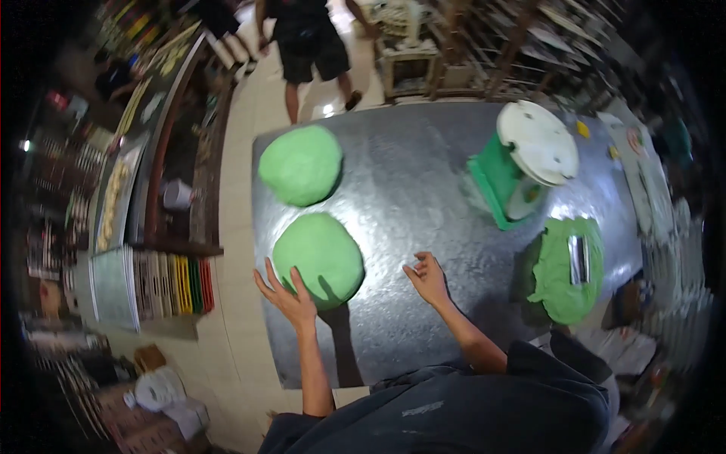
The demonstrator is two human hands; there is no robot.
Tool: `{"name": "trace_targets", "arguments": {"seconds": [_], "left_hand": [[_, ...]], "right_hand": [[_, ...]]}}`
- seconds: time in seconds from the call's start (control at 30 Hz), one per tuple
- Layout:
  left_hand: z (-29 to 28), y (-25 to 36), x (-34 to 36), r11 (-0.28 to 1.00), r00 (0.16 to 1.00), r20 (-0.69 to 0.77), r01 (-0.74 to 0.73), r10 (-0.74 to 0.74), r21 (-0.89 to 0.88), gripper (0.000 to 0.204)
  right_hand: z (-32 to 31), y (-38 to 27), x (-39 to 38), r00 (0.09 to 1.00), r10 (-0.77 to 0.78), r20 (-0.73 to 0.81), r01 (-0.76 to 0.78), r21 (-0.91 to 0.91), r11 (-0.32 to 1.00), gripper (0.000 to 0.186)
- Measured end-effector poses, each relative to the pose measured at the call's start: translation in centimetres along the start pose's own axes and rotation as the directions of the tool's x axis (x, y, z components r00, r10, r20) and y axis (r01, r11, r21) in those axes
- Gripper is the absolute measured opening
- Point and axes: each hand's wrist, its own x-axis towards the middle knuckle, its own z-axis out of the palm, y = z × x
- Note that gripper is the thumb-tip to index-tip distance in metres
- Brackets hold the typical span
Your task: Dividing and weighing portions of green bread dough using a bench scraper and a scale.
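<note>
A round mound of green dough (pixel 333 253) lies on the metal-topped table (pixel 393 151), with a second mound (pixel 301 163) behind it. My left hand (pixel 291 299) has its fingers spread at the lower left edge of the nearer mound; whether it touches the dough I cannot tell. My right hand (pixel 429 280) is right of that mound, fingers loosely curled and apart, holding nothing. At the table's right lies a flatter, ragged green piece (pixel 560 295) with a shiny metal tool (pixel 578 259) on it.
A green scale (pixel 488 189) with a white pan (pixel 537 136) stands at the back right. People (pixel 306 41) are beyond the table. A side bench (pixel 147 189) with stacked boards (pixel 166 284) runs along the left. Wooden racks (pixel 469 45) stand behind; sacks (pixel 159 390) lie lower left.
</note>
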Motion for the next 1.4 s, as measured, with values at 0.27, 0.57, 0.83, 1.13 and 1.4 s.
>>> {"name": "trace_targets", "arguments": {"seconds": [0.27, 0.57, 0.83, 1.13, 1.4], "left_hand": [[5.0, -7.2, -1.1, 0.954, 0.942, 0.334, -0.120, 0.021, 0.276, 0.061], [15.1, 14.5, -17.0, 0.824, 0.828, 0.557, 0.363, -0.070, -0.435, 0.033], [30.6, 40.0, -23.6, 0.841, 0.368, 0.771, -0.058, 0.519, -0.538, 0.058], [42.2, 44.9, -31.8, 0.869, 0.327, 0.850, -0.419, 0.413, -0.262, 0.083], [39.9, 43.0, -30.2, 0.974, 0.414, 0.895, 0.073, 0.167, -0.215, 0.054]], "right_hand": [[-24.6, 3.9, -2.0, 0.846, -0.024, -0.533, -0.076, -0.166, 0.983, 0.031], [-37.9, 15.5, 2.9, 0.777, 0.002, -0.630, -0.454, -0.558, 0.695, 0.074], [-46.2, 12.4, 0.8, 0.789, -0.007, -0.614, -0.187, -0.252, 0.950, 0.027], [-47.3, 23.1, 13.2, 0.928, 0.275, -0.250, -0.367, -0.507, 0.780, 0.035], [-46.0, 26.9, 19.5, 0.956, 0.179, -0.232, -0.264, -0.421, 0.868, 0.033]]}}
